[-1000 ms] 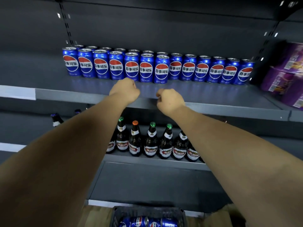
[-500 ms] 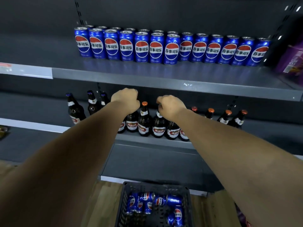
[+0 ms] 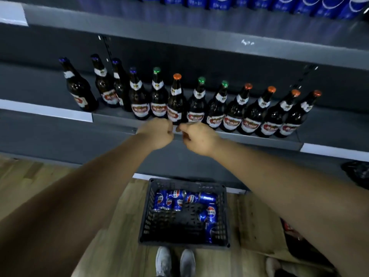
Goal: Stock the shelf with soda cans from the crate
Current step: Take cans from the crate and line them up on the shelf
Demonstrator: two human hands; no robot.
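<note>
The left hand (image 3: 156, 132) and the right hand (image 3: 197, 137) are hovering close together before the lower grey metal shelf (image 3: 119, 118) of brown glass bottles (image 3: 215, 108), each grip curled into a fist and holding nothing that shows. The blue soda cans (image 3: 175, 198) are lying jumbled in the black plastic lattice crate (image 3: 145, 216) on the wooden floor (image 3: 111, 226), well under the grey upper shelf (image 3: 179, 23) being stocked, so I am judging this the reach for another load: both hands are needing to open, drop into the crate and wrap a can's side.

Brown beer btls (image 3: 176, 100) in a row — green, orange, blue caps; grey shoes (image 3: 163, 260) on wood floor (image 3: 119, 246).
</note>
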